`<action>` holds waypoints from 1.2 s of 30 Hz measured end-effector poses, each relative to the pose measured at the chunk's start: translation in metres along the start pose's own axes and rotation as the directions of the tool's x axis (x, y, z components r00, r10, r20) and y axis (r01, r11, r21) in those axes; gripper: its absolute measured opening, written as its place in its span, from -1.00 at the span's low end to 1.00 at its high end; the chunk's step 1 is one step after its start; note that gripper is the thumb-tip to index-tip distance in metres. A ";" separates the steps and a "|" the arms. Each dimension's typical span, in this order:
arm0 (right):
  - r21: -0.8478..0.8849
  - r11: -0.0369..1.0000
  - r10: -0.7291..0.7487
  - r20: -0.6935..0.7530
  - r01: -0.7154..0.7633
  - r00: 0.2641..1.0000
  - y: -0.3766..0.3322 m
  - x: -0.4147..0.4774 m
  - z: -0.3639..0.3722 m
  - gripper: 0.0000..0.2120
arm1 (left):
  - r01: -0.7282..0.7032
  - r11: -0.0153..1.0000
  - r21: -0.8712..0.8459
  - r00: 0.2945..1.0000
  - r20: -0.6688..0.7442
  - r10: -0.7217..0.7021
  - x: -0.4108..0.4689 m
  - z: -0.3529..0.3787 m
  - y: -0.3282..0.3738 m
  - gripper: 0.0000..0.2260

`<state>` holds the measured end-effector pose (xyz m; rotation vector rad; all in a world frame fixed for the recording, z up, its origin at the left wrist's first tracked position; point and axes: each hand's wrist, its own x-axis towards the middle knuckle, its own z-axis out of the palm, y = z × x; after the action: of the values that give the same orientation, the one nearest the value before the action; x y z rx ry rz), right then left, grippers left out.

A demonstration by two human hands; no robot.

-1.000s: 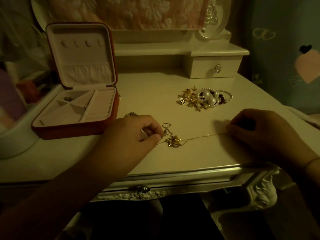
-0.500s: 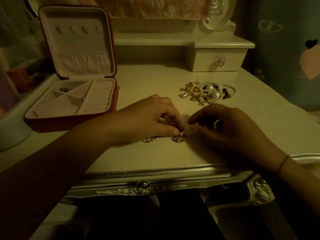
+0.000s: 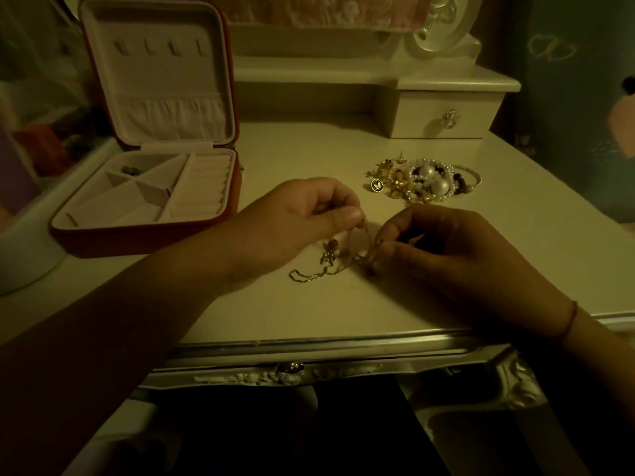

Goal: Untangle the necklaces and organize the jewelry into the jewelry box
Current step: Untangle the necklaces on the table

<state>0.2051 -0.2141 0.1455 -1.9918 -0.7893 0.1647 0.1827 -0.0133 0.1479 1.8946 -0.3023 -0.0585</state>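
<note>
- Two hands work the tangled gold necklaces (image 3: 326,266) on the table (image 3: 309,314): left hand (image 3: 295,218) pinches a strand above, right hand (image 3: 446,249) pinches the knot.
- Untangling looks unfinished; one small piece (image 3: 130,170) sits in the open jewelry box (image 3: 137,240).
- Pearl-and-gold heap (image 3: 422,182) waits unsorted beyond the hands; dim light hides fine links.

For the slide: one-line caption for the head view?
Left hand and right hand pinch tangled gold necklaces on a white dressing table, open red jewelry box and loose jewelry pile nearby.
</note>
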 end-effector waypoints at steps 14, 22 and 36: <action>0.559 0.828 0.099 -0.079 -0.037 0.992 0.000 0.005 -0.004 -0.86 | 0.117 0.943 -0.310 0.993 0.048 -0.108 -0.003 0.000 0.011 -0.85; 0.521 0.853 0.066 -0.151 0.023 0.986 -0.005 0.013 -0.001 -0.82 | 0.058 0.998 0.002 0.998 -0.039 -0.058 -0.003 0.011 0.018 -0.80; 0.745 0.667 0.129 -0.110 -0.004 0.986 -0.001 0.012 -0.001 -0.91 | 0.111 0.984 -0.136 0.992 -0.051 -0.119 0.000 0.007 0.014 -0.80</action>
<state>0.2145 -0.2075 0.1493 -1.2170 -0.4312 0.3180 0.1787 -0.0237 0.1583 1.7769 -0.1448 -0.0985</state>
